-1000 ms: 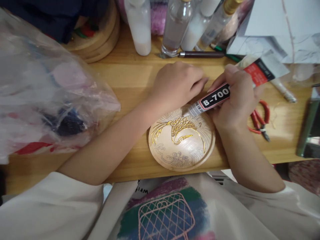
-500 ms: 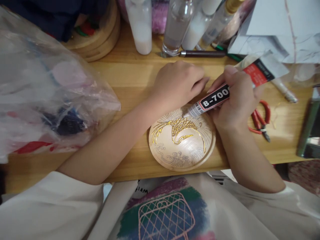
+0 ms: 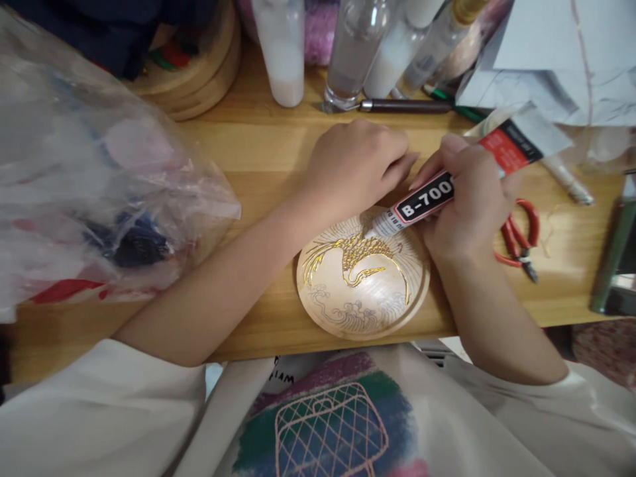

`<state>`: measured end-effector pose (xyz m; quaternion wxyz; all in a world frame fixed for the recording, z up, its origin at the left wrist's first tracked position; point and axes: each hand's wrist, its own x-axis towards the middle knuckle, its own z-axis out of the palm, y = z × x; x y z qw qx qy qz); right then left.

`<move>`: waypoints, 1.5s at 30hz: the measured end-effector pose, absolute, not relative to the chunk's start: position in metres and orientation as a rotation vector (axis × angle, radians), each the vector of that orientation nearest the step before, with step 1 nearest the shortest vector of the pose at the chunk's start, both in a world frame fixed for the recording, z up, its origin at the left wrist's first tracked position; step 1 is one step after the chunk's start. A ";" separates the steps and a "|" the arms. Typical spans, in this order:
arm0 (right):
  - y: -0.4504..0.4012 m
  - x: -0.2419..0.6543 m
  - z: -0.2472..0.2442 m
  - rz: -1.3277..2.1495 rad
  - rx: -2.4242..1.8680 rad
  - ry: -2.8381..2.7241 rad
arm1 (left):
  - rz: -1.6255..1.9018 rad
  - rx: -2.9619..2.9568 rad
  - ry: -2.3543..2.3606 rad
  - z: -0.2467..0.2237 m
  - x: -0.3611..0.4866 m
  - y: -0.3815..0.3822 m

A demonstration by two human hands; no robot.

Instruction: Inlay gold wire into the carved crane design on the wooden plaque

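My right hand is closed around a glue tube marked B-700, with the rest of its label under my fingers. Its white nozzle slants down to the upper part of a round wooden plate. Gold lines form a crane on the plate, and thin drawn wave lines run along its near side. Just beyond the plate's far edge rests my left hand, fingers curled under. Whatever those fingers hold, if anything, is hidden; the left forearm passes close by the plate's left rim.
Red-handled pliers lie right of my right hand. Several bottles stand at the back, before them a dark pen. A clear plastic bag fills the left, near a round wooden box. Papers lie back right.
The glue tube and my right hand have shifted very slightly, the nozzle staying at the crane's upper edge. My left hand keeps its place.
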<state>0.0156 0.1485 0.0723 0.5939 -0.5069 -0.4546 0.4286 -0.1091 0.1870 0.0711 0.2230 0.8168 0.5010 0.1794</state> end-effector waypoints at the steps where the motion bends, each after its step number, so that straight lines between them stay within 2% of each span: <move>1: 0.149 0.016 0.071 0.993 -1.173 -1.067 | 0.474 2.254 1.389 0.072 -0.109 0.187; 7: 0.149 0.015 0.073 0.976 -1.211 -1.062 | 0.413 2.307 1.378 0.072 -0.110 0.188; 13: 0.147 0.014 0.075 0.973 -1.263 -1.097 | 0.615 2.220 1.302 0.065 -0.110 0.191; 32: 0.147 0.012 0.080 0.889 -1.299 -1.033 | 0.703 2.107 1.268 0.065 -0.111 0.190; 39: 0.150 0.015 0.080 0.972 -1.240 -0.901 | 0.742 2.073 1.235 0.062 -0.112 0.189; 45: 0.164 0.027 0.080 1.268 -1.153 -0.745 | 0.862 1.967 1.198 0.059 -0.114 0.187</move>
